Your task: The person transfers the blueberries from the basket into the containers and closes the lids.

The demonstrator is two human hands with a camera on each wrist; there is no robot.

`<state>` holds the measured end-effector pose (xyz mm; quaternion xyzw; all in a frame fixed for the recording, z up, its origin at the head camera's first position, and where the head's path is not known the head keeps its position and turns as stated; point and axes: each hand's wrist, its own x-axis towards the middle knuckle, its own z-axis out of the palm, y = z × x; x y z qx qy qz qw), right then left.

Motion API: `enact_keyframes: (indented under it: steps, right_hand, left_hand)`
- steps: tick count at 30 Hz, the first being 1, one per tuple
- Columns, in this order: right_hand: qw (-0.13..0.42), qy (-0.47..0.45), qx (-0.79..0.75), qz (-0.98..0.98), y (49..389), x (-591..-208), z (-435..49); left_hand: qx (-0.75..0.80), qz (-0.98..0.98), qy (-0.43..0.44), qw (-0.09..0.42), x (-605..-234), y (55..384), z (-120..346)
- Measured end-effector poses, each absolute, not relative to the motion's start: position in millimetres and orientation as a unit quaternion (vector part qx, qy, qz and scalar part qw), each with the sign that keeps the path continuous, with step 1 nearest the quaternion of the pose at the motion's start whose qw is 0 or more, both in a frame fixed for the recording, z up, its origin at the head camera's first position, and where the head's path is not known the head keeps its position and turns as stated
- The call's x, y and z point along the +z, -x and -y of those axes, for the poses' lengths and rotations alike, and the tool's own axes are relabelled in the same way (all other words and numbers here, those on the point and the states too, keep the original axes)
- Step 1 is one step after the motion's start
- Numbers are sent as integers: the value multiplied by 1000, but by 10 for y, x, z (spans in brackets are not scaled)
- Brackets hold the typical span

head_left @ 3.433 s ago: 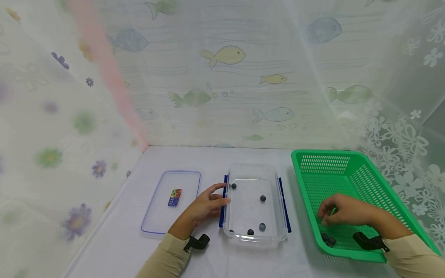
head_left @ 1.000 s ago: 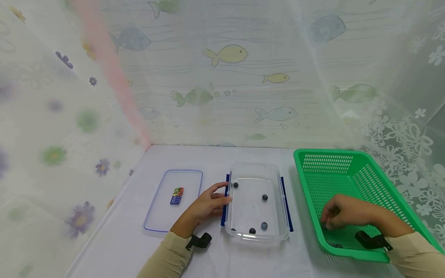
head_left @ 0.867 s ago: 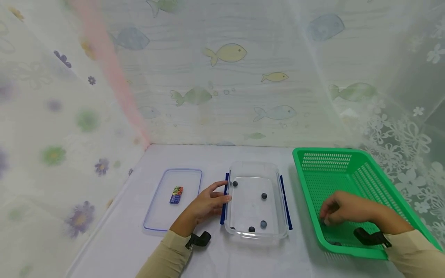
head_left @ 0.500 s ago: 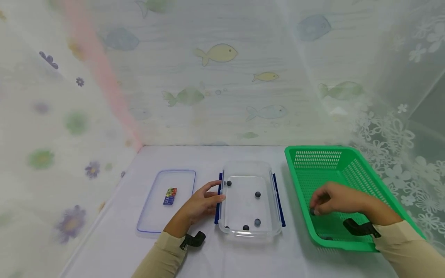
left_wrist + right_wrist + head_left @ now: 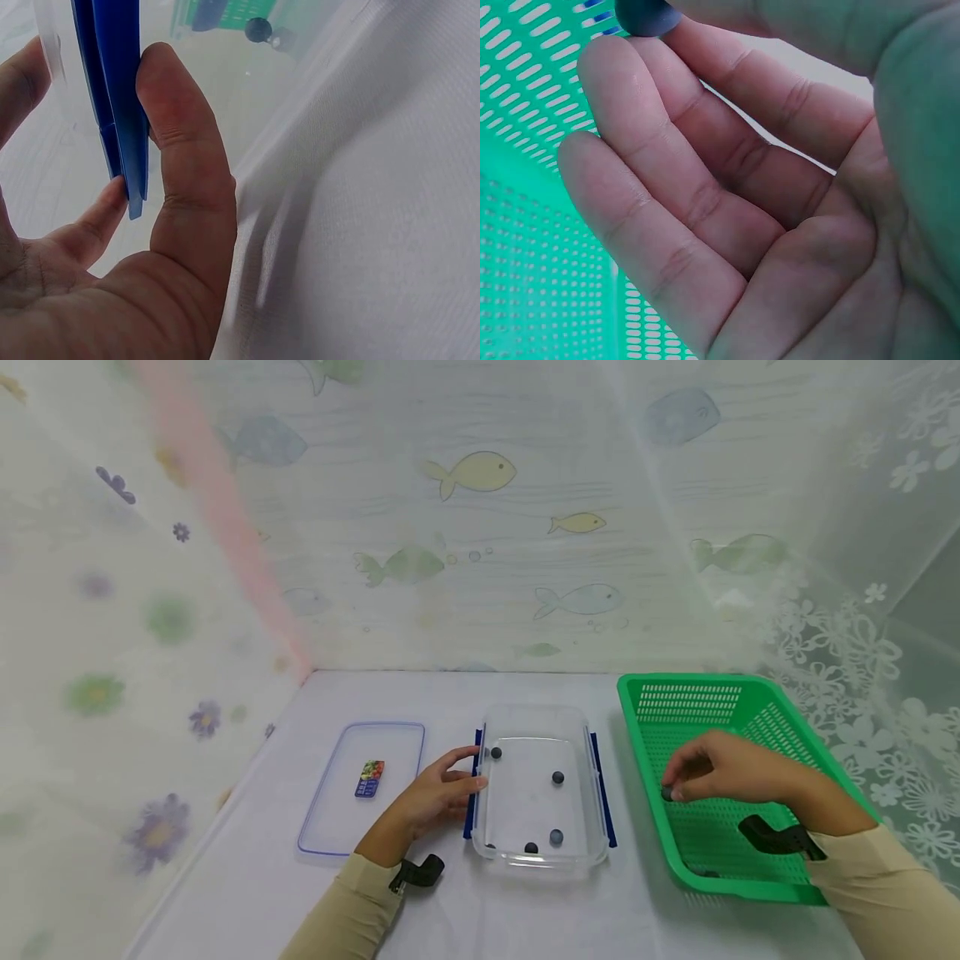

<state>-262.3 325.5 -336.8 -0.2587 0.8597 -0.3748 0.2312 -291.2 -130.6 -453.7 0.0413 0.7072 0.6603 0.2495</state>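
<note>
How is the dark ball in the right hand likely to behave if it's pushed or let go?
The dark ball looks round, so it would probably roll if pushed. It appears small where the right hand pinches it, so it is likely light. Its surface seems smooth, so it may slip from a loose hold.

From the head camera I get soft, dullish light, faint shadow beside the green basket (image 5: 750,890) and thin glints on the clear container (image 5: 536,862). Flowers on the left curtain (image 5: 67,777) look blurred, possibly from focus. By left wrist, grey shadows streak the white cloth (image 5: 390,210).
</note>
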Motion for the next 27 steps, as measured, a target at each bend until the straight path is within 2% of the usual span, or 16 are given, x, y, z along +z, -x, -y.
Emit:
enact_keyframes:
  steps: [13,27]
  right_hand:
    - [192,268,-356,-874,2670,-3189,-3007]
    - [177,275,-343,-880,2806,-3159,-2522]
  left_hand:
    - [663,-705,-38,248,-4504,2902,1293]
    - [669,-697,-42,254,-4525,2928,1297]
